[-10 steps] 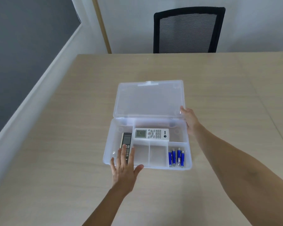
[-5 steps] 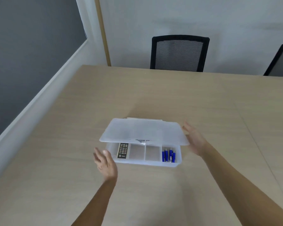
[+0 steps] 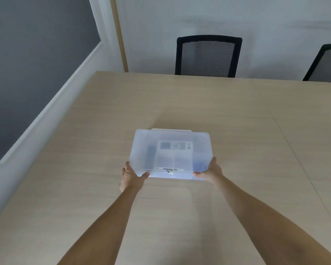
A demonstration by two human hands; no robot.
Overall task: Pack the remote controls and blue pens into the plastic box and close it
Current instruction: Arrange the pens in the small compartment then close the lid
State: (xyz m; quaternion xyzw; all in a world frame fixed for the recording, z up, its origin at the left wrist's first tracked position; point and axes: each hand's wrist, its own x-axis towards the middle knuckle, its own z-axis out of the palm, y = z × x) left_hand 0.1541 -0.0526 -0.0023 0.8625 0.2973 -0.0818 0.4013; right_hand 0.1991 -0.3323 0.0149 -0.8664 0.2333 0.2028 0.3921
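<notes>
The clear plastic box lies on the table with its lid down flat over the base. Through the cloudy lid I make out a white remote control, a dark remote control at the left and a blue blur of pens at the front right. My left hand grips the box's front left corner, thumb on the lid. My right hand grips the front right corner the same way. A barcode label runs along the lid's front edge.
The box sits on a wide light wooden table. Two black mesh chairs stand behind its far edge against a white wall. A dark wall panel runs along the left.
The lid has come down from half raised to flat on the base. Both hands moved from beside the box onto its front corners. The view has tilted upward.
</notes>
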